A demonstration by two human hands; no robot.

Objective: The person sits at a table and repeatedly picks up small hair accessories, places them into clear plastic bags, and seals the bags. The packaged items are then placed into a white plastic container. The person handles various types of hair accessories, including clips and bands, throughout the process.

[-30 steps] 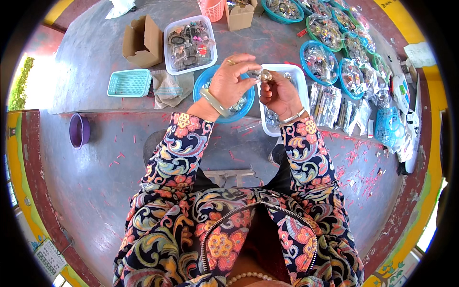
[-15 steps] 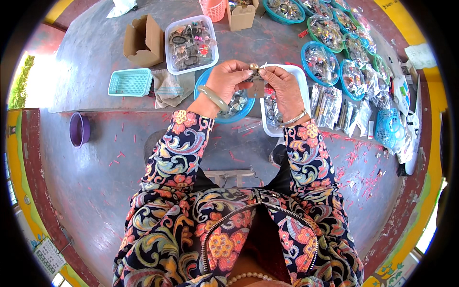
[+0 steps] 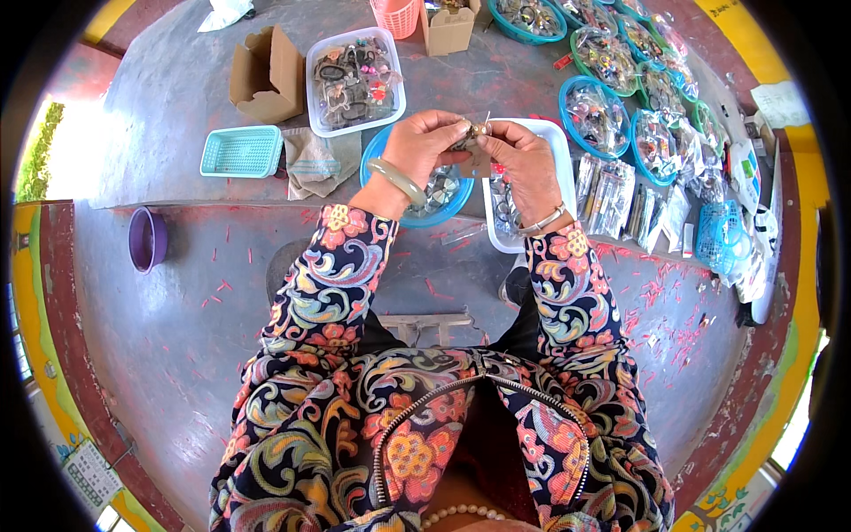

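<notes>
Above the table my two hands meet fingertip to fingertip around a small dark trinket (image 3: 467, 142) with shiny gold-coloured round parts. My left hand (image 3: 421, 146) pinches its left side between thumb and fingers. The fingers of my right hand (image 3: 523, 164) are closed at its right side, by the gold-coloured parts. A small brown card (image 3: 477, 166) hangs beneath, and a thin pale strip sticks up above; its kind is unclear. Under my left hand stands a blue round basin (image 3: 456, 208) with small packets. A white tray (image 3: 563, 155) of small dark and red items lies below my right hand.
A white tub (image 3: 401, 97) of bagged accessories, a cardboard box (image 3: 282, 75) and a turquoise basket (image 3: 239, 173) beside a grey cloth (image 3: 319, 164) stand left. Several round baskets (image 3: 565, 115) of packets fill the right, with clear packets (image 3: 607, 199) nearer. A purple bucket (image 3: 146, 239) stands lower left.
My fingertips have drawn closer together over the trinket, covering more of it. Its gold-coloured parts have shifted slightly right and down, toward the right fingertips.
</notes>
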